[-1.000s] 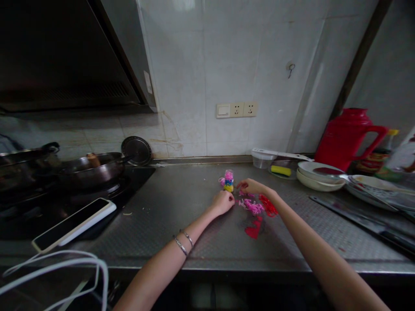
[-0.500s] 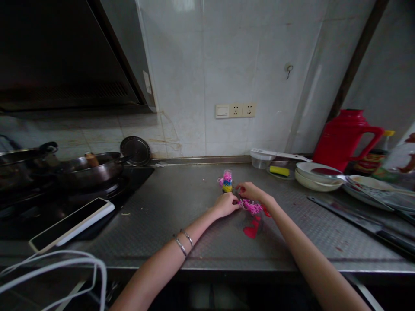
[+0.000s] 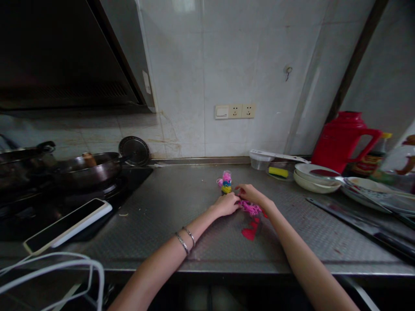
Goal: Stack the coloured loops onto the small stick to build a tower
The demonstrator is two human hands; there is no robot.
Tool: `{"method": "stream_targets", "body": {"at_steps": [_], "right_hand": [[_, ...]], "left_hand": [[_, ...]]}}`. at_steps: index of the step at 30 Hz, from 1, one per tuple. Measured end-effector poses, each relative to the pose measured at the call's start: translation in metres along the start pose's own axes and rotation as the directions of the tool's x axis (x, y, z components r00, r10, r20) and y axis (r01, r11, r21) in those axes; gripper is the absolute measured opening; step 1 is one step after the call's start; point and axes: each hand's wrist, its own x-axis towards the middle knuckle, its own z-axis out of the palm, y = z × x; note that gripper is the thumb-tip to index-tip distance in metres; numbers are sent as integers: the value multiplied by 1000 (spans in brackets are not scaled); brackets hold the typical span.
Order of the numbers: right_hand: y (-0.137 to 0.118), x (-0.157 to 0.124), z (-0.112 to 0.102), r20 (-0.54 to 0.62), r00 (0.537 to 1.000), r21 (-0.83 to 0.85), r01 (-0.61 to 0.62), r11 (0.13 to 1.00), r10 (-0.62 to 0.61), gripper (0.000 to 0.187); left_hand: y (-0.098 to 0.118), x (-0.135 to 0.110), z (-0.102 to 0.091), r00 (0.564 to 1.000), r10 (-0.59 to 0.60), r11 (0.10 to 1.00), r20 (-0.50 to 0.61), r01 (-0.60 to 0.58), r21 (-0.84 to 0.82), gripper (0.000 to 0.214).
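Note:
My left hand rests low over the counter with its fingers bent and pressed together at the left edge of a loose pile of pink rubber bands. Just beyond it, my right hand curls in from the right, fingertips close to the left ones. Whatever is pinched in either hand is too small to make out. Behind the left hand stands a small clear container with pink, blue and yellow bands in layers. Red heart-shaped pieces lie in front of the pile; more red shows beside my right wrist.
A phone-like device and white cable are at left, near pans on the stove. Along the right are a sponge, stacked bowls, a long knife and a red thermos.
My right hand has shifted slightly left and down, its fingers drawing closer to the left hand. My left hand stays nearly in place. The view has moved slightly.

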Motion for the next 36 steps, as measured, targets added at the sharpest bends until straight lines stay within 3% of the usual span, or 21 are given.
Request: {"method": "stream_targets", "body": {"at_steps": [9,14,18,21,24,29,36], "right_hand": [[2,-1,3,-28,1000,-11,7,1000,-8,34],[-1,-5,0,-46,999,12,23,1000,-22,31],[-3,-6,-1,-57,998,7,37,999,-36,26],[-2,-5,-1,-66,998,8,9,1000,-8,31],[-2,-4,-1,-66,998,27,3,1000,-1,35],[0,-4,-1,-43,999,19,4,1000,-4,35],[5,-5,0,-49,999,65,4,998,-1,34]], "left_hand": [[13,-1,-11,999,29,985,35,-35,171,26],[19,-8,-23,996,81,983,31,-85,163,25],[19,-12,-55,981,138,987,-138,-124,104,25],[7,-4,-89,952,65,998,-299,-57,36,26],[-13,14,-117,920,3,1000,-392,-12,-21,23],[-41,36,-134,946,1,995,-324,-32,-92,20],[-40,43,-127,977,77,985,-198,-106,-140,16]]}}
